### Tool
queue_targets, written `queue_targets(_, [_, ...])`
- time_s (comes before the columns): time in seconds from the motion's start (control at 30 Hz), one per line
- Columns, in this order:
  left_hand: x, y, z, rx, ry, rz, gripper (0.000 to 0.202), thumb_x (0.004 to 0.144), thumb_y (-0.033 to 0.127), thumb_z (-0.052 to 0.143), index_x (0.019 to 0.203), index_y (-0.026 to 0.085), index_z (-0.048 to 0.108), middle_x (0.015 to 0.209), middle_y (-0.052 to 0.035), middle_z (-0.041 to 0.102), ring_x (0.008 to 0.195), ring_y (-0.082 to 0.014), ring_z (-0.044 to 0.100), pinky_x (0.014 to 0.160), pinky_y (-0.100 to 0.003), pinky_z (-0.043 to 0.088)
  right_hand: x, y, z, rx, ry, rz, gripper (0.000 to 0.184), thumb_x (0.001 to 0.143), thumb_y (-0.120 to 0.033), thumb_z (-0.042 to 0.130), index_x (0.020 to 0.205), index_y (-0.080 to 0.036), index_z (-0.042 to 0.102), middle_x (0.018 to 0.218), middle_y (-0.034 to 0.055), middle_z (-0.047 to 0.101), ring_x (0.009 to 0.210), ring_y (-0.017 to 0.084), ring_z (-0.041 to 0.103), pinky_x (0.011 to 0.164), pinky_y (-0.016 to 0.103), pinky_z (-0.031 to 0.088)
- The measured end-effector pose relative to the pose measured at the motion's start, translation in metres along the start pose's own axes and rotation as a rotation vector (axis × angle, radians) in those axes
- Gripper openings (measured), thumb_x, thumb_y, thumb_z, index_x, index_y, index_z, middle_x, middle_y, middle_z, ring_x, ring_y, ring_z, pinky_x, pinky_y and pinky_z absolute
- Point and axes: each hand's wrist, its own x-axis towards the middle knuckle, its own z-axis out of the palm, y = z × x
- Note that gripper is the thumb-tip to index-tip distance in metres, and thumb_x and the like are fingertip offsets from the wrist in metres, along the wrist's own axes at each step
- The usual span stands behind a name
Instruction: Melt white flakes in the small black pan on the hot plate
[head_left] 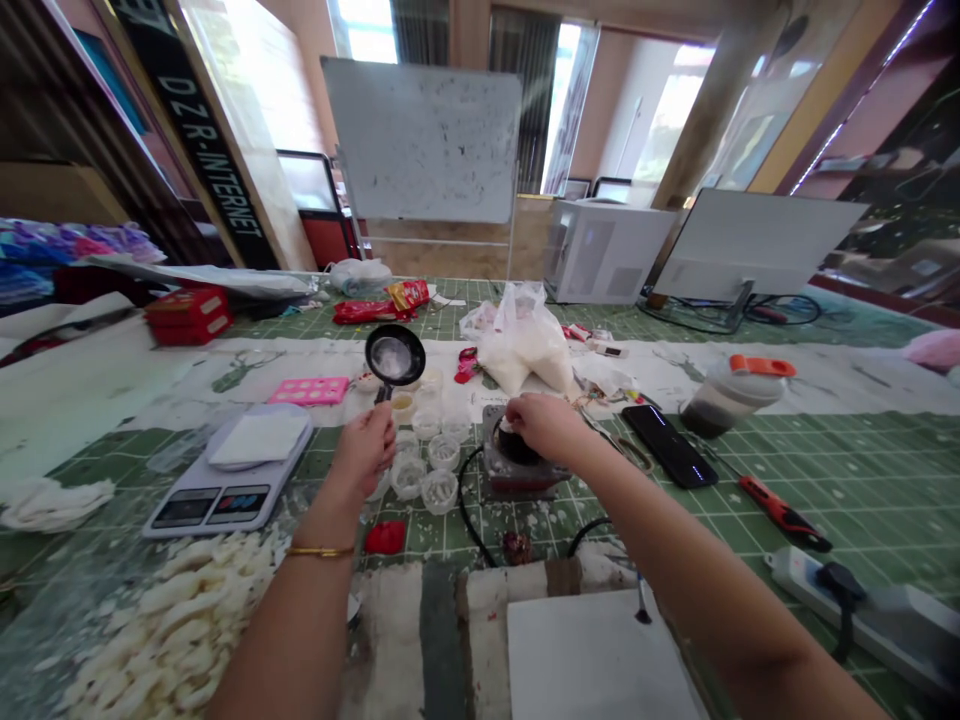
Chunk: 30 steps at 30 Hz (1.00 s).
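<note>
My left hand (pixel 365 447) is closed round the handle of a small black pan (pixel 394 355) and holds it tilted up, its pale inside facing me. Below it stand several small clear cups (pixel 433 462) on the green cutting mat (pixel 825 480). My right hand (pixel 544 424) rests with bent fingers on a dark round thing on top of a small hot plate (pixel 517 470), whose black cable (pixel 469 505) curls toward me. What the right fingers hold is hidden.
A digital scale (pixel 225 470) with a white tray sits at left, above a heap of white wax pieces (pixel 165 620). A plastic bag of white flakes (pixel 525 345), a black phone (pixel 667 445), a lidded cup (pixel 724 395), a red cutter (pixel 784 515) and a power strip (pixel 862 600) lie right.
</note>
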Motion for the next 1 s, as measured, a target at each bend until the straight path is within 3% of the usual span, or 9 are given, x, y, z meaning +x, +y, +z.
queue_targets(0.07, [-0.006, 0.006, 0.005, -0.645, -0.247, -0.006, 0.03, 0.088, 0.04, 0.03, 0.072, 0.018, 0.043, 0.051, 0.0079, 0.034, 0.032, -0.0032, 0.024, 0.032, -0.016, 0.019, -0.004, 0.005, -0.001, 0.014, 0.002, 0.0, 0.024, 0.077, -0.014, 0.047, 0.093, -0.018, 0.064, 0.094, 0.0083, 0.065, 0.085, 0.019, 0.058, 0.069, 0.025, 0.037])
queue_targets(0.13, [-0.014, 0.012, 0.011, -1.103, -0.495, -0.047, 0.023, 0.088, 0.032, 0.036, 0.074, 0.016, 0.044, 0.054, 0.0079, 0.035, 0.033, -0.0009, 0.026, 0.032, -0.013, 0.02, -0.01, 0.01, -0.002, 0.034, 0.001, -0.009, 0.026, 0.075, -0.011, 0.048, 0.093, -0.019, 0.065, 0.093, 0.0075, 0.065, 0.087, 0.018, 0.058, 0.072, 0.025, 0.037])
queue_targets(0.23, [-0.023, 0.02, 0.021, -1.36, -0.707, -0.146, 0.015, 0.087, 0.019, 0.037, 0.077, 0.013, 0.046, 0.06, 0.0049, 0.043, 0.04, -0.0004, 0.038, 0.036, -0.01, 0.028, -0.018, 0.016, -0.004, 0.078, 0.011, 0.0, 0.024, 0.071, -0.009, 0.05, 0.086, -0.019, 0.066, 0.089, 0.006, 0.066, 0.085, 0.017, 0.058, 0.071, 0.024, 0.037])
queue_targets(0.37, [-0.03, 0.022, 0.037, -1.387, -0.806, -0.245, 0.023, 0.086, 0.02, 0.037, 0.064, 0.016, 0.04, 0.047, 0.0086, 0.031, 0.031, -0.0027, 0.025, 0.03, -0.014, 0.02, -0.023, 0.023, -0.007, 0.172, 0.097, 0.072, 0.022, 0.074, -0.013, 0.048, 0.09, -0.017, 0.063, 0.085, 0.0047, 0.066, 0.077, 0.014, 0.058, 0.068, 0.023, 0.04])
queue_targets(0.5, [-0.039, 0.021, 0.054, -1.333, -0.936, -0.33, 0.031, 0.087, 0.029, 0.039, 0.059, 0.019, 0.033, 0.04, 0.0113, 0.015, 0.03, -0.004, 0.006, 0.029, -0.014, 0.009, -0.038, 0.01, -0.006, 0.508, 0.518, 0.171, 0.031, 0.082, -0.024, 0.044, 0.11, -0.016, 0.054, 0.089, 0.0053, 0.063, 0.076, 0.013, 0.058, 0.07, 0.024, 0.044])
queue_targets(0.6, [-0.053, 0.024, 0.064, -1.258, -1.089, -0.348, 0.031, 0.084, 0.029, 0.043, 0.058, 0.019, 0.03, 0.038, 0.0118, 0.016, 0.03, -0.0036, 0.003, 0.028, -0.013, 0.01, -0.049, -0.012, -0.004, 0.551, 0.71, 0.013, 0.031, 0.085, -0.026, 0.044, 0.113, -0.022, 0.055, 0.101, 0.0056, 0.059, 0.089, 0.013, 0.056, 0.08, 0.026, 0.044])
queue_targets(0.77, [-0.075, 0.034, 0.07, -1.053, -1.241, -0.419, 0.038, 0.082, 0.032, 0.046, 0.052, 0.019, 0.028, 0.034, 0.0111, 0.019, 0.027, -0.0032, 0.007, 0.026, -0.015, 0.011, -0.039, -0.026, -0.016, 0.545, 0.757, -0.189, 0.031, 0.088, -0.024, 0.04, 0.112, -0.026, 0.059, 0.098, 0.0054, 0.055, 0.091, 0.013, 0.054, 0.081, 0.026, 0.044])
queue_targets(0.87, [-0.079, 0.039, 0.071, -0.946, -1.225, -0.41, 0.043, 0.081, 0.033, 0.048, 0.048, 0.019, 0.025, 0.034, 0.0103, 0.019, 0.027, -0.0027, 0.01, 0.026, -0.015, 0.01, -0.03, -0.018, -0.029, 0.532, 0.809, -0.136, 0.03, 0.087, -0.022, 0.041, 0.109, -0.023, 0.062, 0.094, 0.0056, 0.052, 0.087, 0.011, 0.053, 0.08, 0.025, 0.044])
queue_targets(1.0, [-0.079, 0.039, 0.073, -0.907, -1.173, -0.434, 0.041, 0.08, 0.035, 0.05, 0.05, 0.019, 0.028, 0.034, 0.0106, 0.022, 0.028, -0.0027, 0.01, 0.026, -0.015, 0.009, -0.043, -0.019, -0.022, 0.427, 0.715, -0.254, 0.033, 0.088, -0.023, 0.039, 0.115, -0.023, 0.057, 0.098, 0.0068, 0.049, 0.085, 0.012, 0.05, 0.077, 0.025, 0.044])
